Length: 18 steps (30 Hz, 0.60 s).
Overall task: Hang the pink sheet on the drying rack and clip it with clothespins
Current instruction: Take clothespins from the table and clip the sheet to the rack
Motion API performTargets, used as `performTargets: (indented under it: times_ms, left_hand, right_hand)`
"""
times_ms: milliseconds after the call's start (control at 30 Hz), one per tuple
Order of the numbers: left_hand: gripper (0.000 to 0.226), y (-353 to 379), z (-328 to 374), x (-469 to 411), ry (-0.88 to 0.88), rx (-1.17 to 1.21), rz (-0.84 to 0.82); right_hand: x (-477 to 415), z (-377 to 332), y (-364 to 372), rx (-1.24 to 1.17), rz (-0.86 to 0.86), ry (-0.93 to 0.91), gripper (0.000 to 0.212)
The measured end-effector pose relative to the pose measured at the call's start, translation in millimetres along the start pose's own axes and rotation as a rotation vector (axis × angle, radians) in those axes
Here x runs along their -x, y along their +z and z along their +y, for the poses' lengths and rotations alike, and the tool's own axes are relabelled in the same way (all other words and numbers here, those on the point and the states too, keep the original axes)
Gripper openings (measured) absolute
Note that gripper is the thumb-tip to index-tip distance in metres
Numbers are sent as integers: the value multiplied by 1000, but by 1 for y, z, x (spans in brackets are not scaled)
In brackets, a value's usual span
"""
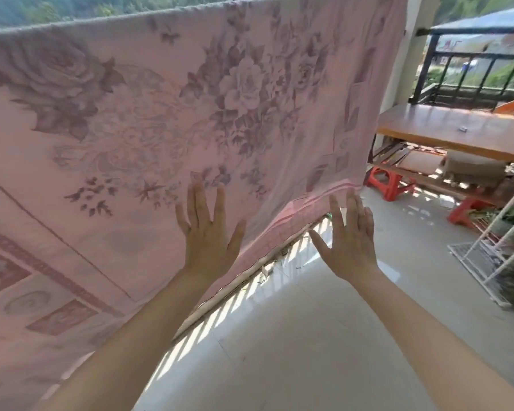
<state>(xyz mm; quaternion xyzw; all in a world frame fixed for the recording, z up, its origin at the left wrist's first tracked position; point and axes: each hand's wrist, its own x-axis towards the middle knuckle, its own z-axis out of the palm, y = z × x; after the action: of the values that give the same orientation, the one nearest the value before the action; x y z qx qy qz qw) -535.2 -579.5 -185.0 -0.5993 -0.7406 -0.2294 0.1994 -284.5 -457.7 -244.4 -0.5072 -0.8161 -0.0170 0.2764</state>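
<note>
Head view: the left hand (209,232), fingers spread flat, presses on the pink floral-print fabric sheet (161,114). The right hand (347,237), also spread and empty, is just beside the sheet's lower corner. Above, the sheet drapes over the drying rack, hiding it. Best to stroke outward with flat palms before clipping.

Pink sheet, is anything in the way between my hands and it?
Nothing visible. The left hand is spread right in front of the pink sheet; the right hand is open beside its lower edge, with nothing between.
</note>
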Motion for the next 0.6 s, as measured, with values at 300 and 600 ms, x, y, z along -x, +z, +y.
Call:
performTargets:
  times_ms: [300,600]
  left_hand:
    - [73,186,132,-145,157,155,-79]
    - [71,328,341,-369,381,325,-80]
  right_hand:
    - [-93,187,39,142,-29,132,85]
    - [-237,411,-8,330,32,364,88]
